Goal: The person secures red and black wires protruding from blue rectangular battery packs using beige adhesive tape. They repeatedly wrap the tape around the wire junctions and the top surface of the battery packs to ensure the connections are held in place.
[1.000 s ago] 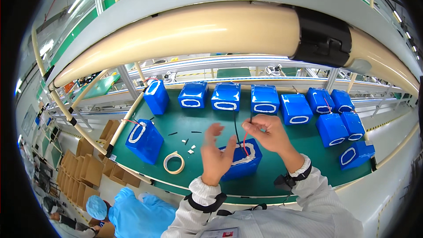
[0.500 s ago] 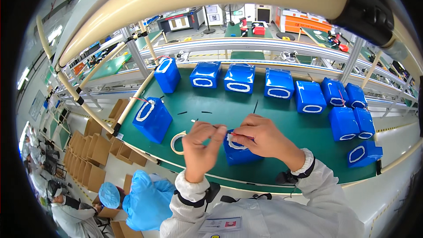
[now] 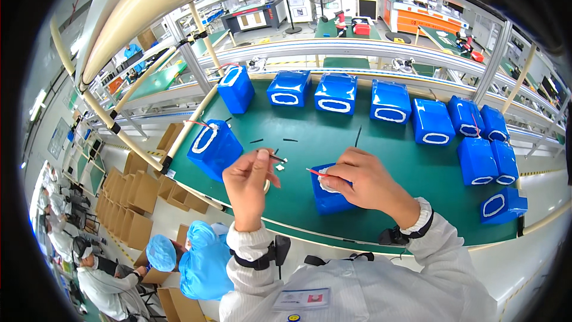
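A blue shrink-wrapped battery pack (image 3: 331,204) with a white ring on its face stands near the table's front edge. Over it, my right hand (image 3: 372,183) pinches a red wire (image 3: 317,172) whose bare end points left. The hand hides much of the ring. To the left of the pack, my left hand (image 3: 247,186) is raised, thumb and finger closed on a thin black strip (image 3: 277,158). Small white scraps (image 3: 280,165) lie on the table beyond its fingertips. A tape roll (image 3: 267,186) is mostly hidden behind this hand.
Several blue packs line the green table's (image 3: 322,128) back and right side; another pack (image 3: 215,150) stands at the left. Black strips (image 3: 290,140) lie mid-table. Cardboard boxes (image 3: 140,197) and a person in a blue gown (image 3: 205,262) are at left below. A pale pipe frame (image 3: 134,140) borders the table.
My left hand has moved left, away from my right hand, opening a gap between them. The red wire's end now shows past my right fingers. The view has tilted up slightly.
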The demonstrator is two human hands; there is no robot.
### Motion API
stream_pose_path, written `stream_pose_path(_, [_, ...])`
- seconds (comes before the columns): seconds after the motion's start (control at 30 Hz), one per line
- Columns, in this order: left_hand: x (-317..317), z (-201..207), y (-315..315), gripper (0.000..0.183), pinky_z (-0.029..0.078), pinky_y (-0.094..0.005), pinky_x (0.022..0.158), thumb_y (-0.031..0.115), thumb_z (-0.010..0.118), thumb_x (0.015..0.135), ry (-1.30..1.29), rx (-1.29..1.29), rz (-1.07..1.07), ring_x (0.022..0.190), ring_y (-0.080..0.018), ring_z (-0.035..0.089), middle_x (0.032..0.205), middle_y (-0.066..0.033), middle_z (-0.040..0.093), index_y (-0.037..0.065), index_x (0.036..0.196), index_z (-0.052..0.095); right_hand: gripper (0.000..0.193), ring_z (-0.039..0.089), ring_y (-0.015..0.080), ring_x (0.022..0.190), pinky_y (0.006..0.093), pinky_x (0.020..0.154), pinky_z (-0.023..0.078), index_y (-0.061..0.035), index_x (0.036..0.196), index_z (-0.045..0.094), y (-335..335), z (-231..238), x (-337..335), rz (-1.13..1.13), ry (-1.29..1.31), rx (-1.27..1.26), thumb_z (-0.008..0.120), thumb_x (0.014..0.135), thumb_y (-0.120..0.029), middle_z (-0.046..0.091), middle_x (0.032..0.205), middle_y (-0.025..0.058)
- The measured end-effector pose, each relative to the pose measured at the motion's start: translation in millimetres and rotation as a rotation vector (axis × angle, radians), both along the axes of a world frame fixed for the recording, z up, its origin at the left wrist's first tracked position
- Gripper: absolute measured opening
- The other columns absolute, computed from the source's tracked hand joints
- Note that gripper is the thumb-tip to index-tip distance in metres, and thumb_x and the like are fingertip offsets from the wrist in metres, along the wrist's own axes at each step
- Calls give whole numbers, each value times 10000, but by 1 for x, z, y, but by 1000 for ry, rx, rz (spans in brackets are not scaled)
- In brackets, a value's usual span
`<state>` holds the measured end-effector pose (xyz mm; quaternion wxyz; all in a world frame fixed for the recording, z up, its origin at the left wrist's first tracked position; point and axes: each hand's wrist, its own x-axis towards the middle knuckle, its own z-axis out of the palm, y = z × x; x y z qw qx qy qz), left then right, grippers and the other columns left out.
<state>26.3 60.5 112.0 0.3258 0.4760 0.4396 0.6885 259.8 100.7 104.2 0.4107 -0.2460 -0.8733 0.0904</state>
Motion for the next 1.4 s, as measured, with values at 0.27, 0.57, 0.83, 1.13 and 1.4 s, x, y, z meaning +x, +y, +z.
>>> stream_pose_path(0.27, [-67, -67, 117, 265, 544, -261, 557, 159, 655, 948, 247, -246, 109, 729, -147, 658, 873, -109, 706, -80, 1053, 699, 160, 605, 244, 770, 377, 664, 503, -85, 866, 737, -3, 6, 3, -27, 9, -32, 726, 884, -245, 578, 767, 55])
stream_pose_path(0.57, [-115, -77, 72, 228, 563, -365, 729, 178, 754, 795, 940, -343, 164, 790, -293, 726, 940, -172, 741, 19, 958, 752, 158, 610, 281, 764, 397, 656, 498, -44, 907, 719, 0, 5, 5, -93, 71, -28, 763, 842, -181, 617, 786, 87])
stream_pose_path(0.83, [-97, -148, -13, 307, 404, -530, 921, 246, 832, 732, 1324, -369, 284, 1161, -328, 517, 1081, -50, 663, 167, 1020, 756, 286, 617, 304, 732, 407, 629, 470, -17, 1072, 675, -16, 14, 6, -204, 104, -163, 762, 844, -165, 649, 865, 137])
stream_pose_path(1.13, [-21, -95, -101, 285, 443, -491, 907, 49, 799, 721, 784, 188, 439, 1065, -345, 552, 1035, -71, 635, 72, 990, 709, 509, 506, 107, 713, 247, 630, 408, 48, 1175, 613, -86, -29, 7, -3, 264, -574, 783, 818, -272, 611, 885, 55])
stream_pose_path(1.4, [-1, -89, -151, 291, 441, -509, 903, 98, 796, 751, 781, 210, 416, 1068, -342, 550, 1071, -84, 615, 81, 1032, 721, 353, 576, 91, 729, 234, 665, 470, 52, 1127, 584, -77, -52, -78, 466, 164, -1055, 712, 923, -205, 650, 865, 60])
